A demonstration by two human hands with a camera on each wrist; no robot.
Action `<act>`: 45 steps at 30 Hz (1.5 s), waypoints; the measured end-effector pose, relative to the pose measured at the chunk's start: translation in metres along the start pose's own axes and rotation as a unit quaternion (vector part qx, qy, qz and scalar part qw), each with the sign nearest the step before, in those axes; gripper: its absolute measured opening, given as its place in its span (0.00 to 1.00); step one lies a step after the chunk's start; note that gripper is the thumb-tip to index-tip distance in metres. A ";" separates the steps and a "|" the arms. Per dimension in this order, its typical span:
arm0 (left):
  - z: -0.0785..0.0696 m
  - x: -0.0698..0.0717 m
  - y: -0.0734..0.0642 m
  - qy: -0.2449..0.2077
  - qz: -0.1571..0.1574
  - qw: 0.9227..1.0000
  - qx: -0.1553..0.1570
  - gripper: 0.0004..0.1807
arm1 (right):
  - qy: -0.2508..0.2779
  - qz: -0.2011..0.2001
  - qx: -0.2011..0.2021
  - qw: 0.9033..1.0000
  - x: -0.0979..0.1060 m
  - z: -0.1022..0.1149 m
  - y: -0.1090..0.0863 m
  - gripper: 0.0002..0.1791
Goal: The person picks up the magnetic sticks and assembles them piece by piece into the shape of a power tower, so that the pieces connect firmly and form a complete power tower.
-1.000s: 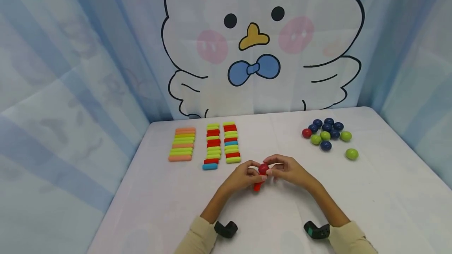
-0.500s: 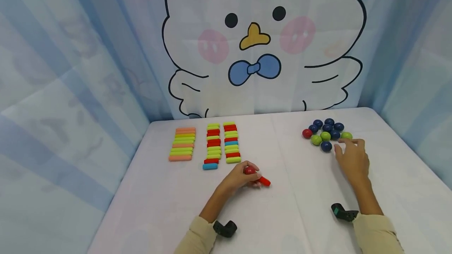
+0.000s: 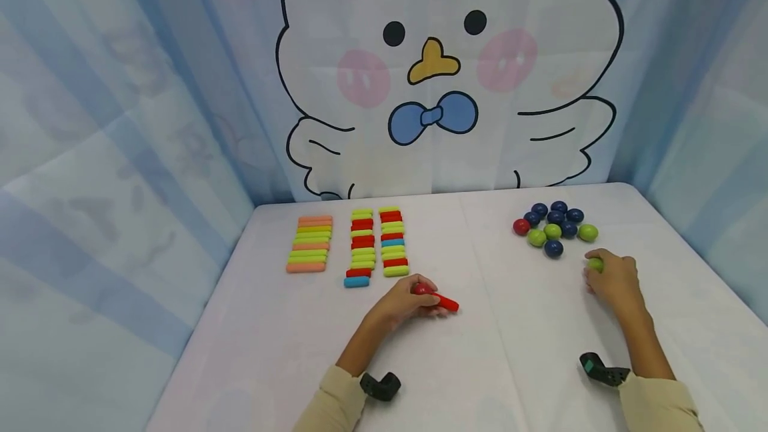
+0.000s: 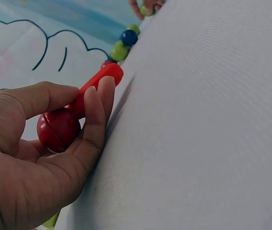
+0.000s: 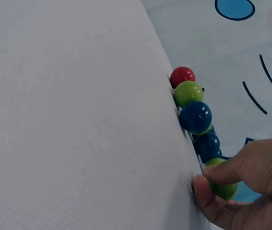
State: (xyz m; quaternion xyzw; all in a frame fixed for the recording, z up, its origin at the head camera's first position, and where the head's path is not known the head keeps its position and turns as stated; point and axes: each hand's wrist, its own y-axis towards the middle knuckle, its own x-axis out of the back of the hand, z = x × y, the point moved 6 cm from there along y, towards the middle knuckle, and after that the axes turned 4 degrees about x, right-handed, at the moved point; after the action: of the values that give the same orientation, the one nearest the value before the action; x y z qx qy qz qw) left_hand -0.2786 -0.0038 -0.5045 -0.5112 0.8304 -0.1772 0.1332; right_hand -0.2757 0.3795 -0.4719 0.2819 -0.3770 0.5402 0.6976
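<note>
Near the middle of the table my left hand holds a red stick and a glossy red ball. In the left wrist view the thumb and fingers pinch the red stick, with the red ball against its near end inside the hand; whether the two are joined is hard to tell. Over at the right, my right hand pinches a green ball between thumb and fingers. The right wrist view shows this green ball partly covered by the thumb.
A cluster of dark blue balls, green balls and one red ball lies just beyond my right hand. Left of centre lie columns of short coloured sticks and longer sticks. A printed curtain closes the back.
My right hand has left the red ball and stick, moved right to the ball cluster, then back slightly onto the nearest green ball. The left hand keeps the red pieces, the stick now turned rightward.
</note>
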 end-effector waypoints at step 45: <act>-0.032 0.037 -0.020 0.260 -0.123 0.955 -0.075 0.18 | 0.103 0.168 0.302 0.933 -0.121 0.183 -0.042 0.09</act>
State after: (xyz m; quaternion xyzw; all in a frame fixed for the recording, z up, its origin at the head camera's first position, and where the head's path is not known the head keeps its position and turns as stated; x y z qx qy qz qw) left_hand -0.2919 -0.0402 -0.4690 -0.5541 0.7779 -0.2564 -0.1488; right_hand -0.2914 0.1568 -0.4704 0.3545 -0.1635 0.7642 0.5133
